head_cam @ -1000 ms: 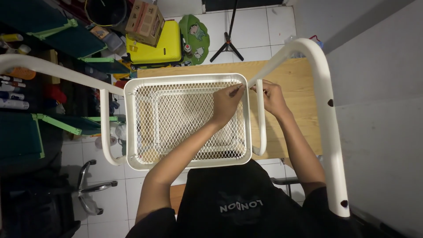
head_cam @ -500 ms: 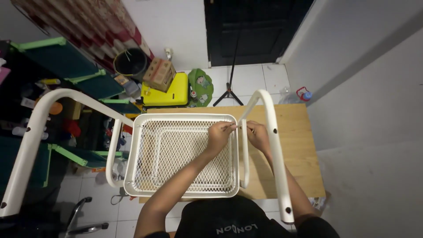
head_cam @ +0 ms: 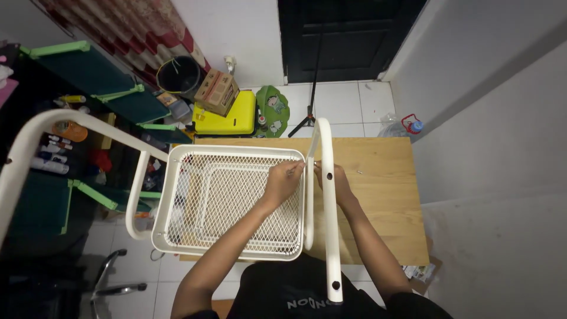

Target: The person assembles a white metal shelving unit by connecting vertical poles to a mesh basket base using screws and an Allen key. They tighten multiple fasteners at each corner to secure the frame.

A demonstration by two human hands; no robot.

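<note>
- The right hand point(head_cam: 332, 177) sits behind the white tube frame point(head_cam: 326, 201), which crosses in front of it; its fingers curl toward the tube near the top, but whether they pinch anything I cannot tell
- The left hand point(head_cam: 283, 180) lies over the mesh basket point(head_cam: 227, 201) at its far right corner; fingers drawn together on something thin and small, too tiny to name
- The basket is cream-white metal mesh, rectangular, with nothing in it; a second basket shows faintly through the mesh below; it overhangs the left edge of the wooden desk point(head_cam: 384, 201), between the two tube frames
- The left tube frame point(head_cam: 35, 136) is cut off by the picture's left edge; its lower end is out of sight
- A few tiny pale bits point(head_cam: 359, 172) lie on the desk just right of the right hand; kind unclear
- Beyond the desk's far edge, on the floor: a yellow case point(head_cam: 227, 121), a cardboard box point(head_cam: 217, 91), a black bin point(head_cam: 179, 74) whose contents are hard to read
</note>
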